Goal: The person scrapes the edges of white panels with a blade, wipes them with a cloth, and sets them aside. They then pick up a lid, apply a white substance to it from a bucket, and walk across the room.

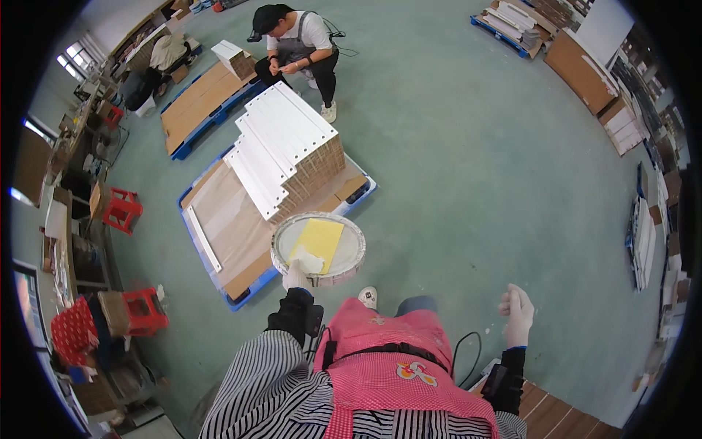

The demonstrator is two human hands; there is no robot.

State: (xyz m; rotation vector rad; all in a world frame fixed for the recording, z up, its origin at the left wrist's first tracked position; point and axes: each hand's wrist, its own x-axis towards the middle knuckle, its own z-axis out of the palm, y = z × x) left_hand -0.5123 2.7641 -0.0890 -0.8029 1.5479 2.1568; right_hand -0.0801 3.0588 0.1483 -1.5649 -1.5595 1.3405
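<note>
White-gloved left hand [295, 277] is right at the near left edge of a round, white-splattered bucket [352, 249], fingers by the lower corner of a flat yellow rectangular sheet [325, 238] smeared with white paste [310, 262]. Can't tell if it's actually pinching the sheet, which sits over the bucket's top. White-gloved right hand [518, 313] is way off to the side, fingers loosely curled, can't tell if anything's in there. Past the bucket there's a stepped stack of white boards [281, 143] on a cardboard-covered blue pallet [257, 288], and behind that a seated person in a dark cap.
</note>
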